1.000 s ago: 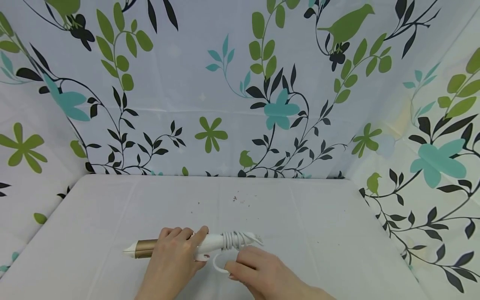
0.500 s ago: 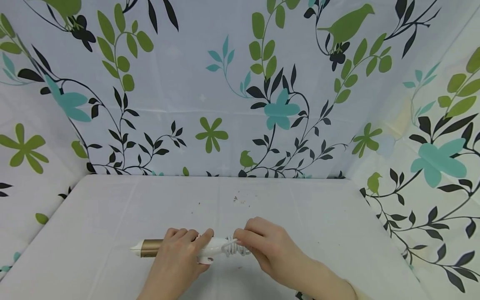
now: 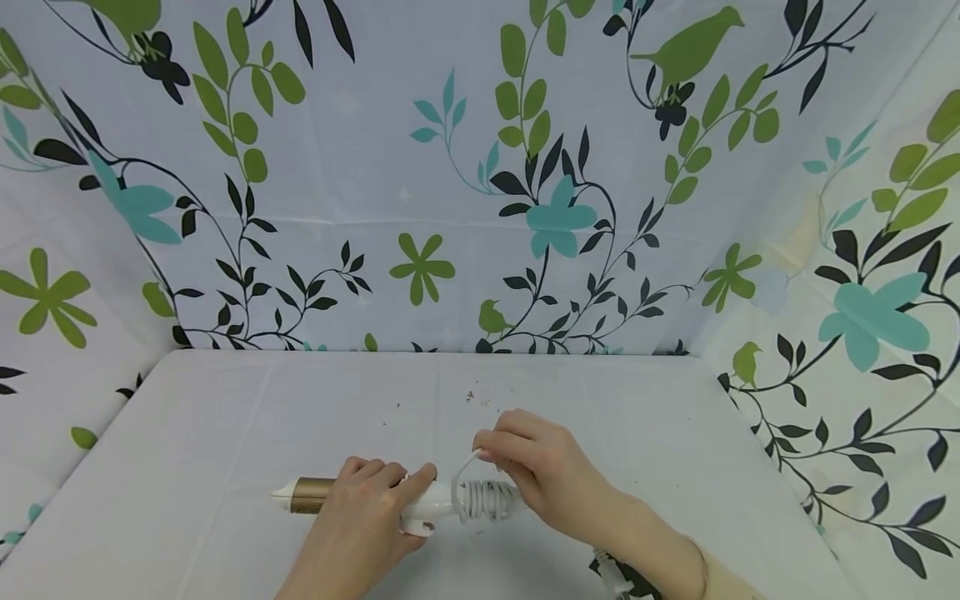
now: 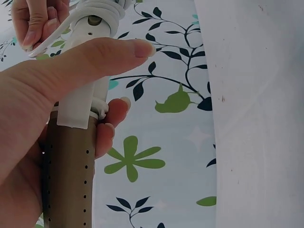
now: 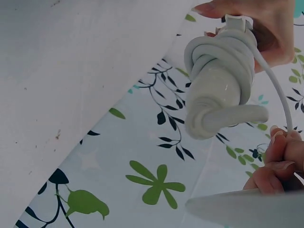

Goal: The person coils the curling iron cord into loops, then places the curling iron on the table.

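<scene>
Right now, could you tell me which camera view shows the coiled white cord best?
The right wrist view: the cord fills the frame, its turns wound round the handle end. The head view shows the coil small, between both hands. The left wrist view catches only its edge at the top.

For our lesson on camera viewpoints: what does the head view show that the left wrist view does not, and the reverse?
Only the head view shows the whole white table and the right hand complete, pinching a cord loop above the coils. Only the left wrist view shows the small holes in the gold barrel. Both show the left hand gripping the curling iron and the white cord wrapped round its handle.
</scene>
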`<state>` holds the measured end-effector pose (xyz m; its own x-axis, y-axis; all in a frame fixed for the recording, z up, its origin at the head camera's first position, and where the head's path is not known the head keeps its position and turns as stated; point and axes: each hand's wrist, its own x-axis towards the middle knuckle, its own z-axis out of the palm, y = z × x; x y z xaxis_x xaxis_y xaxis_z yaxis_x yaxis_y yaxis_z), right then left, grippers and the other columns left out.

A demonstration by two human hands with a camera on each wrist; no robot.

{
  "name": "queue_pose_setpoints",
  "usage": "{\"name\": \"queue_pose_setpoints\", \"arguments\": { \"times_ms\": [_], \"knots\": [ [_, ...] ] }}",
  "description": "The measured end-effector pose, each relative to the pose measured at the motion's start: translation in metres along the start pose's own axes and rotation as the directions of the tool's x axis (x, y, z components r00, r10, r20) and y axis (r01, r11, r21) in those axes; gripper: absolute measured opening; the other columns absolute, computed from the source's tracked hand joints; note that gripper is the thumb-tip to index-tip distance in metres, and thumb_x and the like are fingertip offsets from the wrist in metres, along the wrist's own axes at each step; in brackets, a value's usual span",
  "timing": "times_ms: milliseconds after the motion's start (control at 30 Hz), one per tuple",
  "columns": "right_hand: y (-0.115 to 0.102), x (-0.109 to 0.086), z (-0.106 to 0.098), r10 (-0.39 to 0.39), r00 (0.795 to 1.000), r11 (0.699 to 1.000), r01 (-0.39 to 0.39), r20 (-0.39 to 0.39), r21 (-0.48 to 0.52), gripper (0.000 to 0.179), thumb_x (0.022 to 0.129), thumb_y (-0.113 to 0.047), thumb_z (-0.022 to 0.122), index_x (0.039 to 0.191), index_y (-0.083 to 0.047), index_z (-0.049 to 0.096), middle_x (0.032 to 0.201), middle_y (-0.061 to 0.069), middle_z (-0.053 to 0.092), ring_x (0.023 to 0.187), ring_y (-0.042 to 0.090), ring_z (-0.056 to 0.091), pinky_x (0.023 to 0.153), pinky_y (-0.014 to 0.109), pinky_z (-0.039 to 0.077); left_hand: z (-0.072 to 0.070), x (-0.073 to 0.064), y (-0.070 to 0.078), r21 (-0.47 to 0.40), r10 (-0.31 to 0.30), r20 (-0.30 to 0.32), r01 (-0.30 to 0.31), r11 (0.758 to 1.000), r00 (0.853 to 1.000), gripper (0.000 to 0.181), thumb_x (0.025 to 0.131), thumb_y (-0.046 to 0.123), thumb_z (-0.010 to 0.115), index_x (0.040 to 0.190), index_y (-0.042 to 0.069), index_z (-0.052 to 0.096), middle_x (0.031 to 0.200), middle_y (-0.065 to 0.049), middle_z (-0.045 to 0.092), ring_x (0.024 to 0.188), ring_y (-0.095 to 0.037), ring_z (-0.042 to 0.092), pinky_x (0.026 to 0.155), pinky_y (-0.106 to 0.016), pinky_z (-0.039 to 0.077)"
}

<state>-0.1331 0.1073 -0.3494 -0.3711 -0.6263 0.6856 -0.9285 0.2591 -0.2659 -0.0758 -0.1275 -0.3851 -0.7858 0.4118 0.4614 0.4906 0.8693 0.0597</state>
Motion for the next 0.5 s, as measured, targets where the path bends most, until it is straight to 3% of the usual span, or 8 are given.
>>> {"name": "queue_pose_setpoints", "arguments": {
  "times_ms": [267,500],
  "knots": [
    [0.013,-0.001,0.002,0.063,0.998,0.998,-0.063,0.011,0.005,0.018,0.087,0.001,0.071,0.102,-0.01,0.071,0.08,-0.004,0.057,0.073,0.006,0.051,0.067,0.01,0.045,0.0,-0.001,0.0,0.003,0.062,-0.076,-0.062,0.998,0.995,0.063,0.046,0.035,0.098,0.102,0.022,0.073,0.076,0.008,0.065,0.069,-0.011,0.061,0.07,-0.034,0.047],
    [0.025,-0.006,0.004,0.191,0.98,0.978,-0.195,0.057,0.072,0.011,0.091,-0.002,0.067,0.1,-0.008,0.071,0.075,-0.005,0.054,0.069,0.002,0.048,0.061,0.012,0.043,-0.004,-0.001,0.001,0.009,0.098,-0.129,-0.098,0.995,0.987,0.063,0.045,0.033,0.098,0.102,0.022,0.072,0.074,0.008,0.064,0.067,-0.011,0.059,0.068,-0.033,0.047]
  ]
}}
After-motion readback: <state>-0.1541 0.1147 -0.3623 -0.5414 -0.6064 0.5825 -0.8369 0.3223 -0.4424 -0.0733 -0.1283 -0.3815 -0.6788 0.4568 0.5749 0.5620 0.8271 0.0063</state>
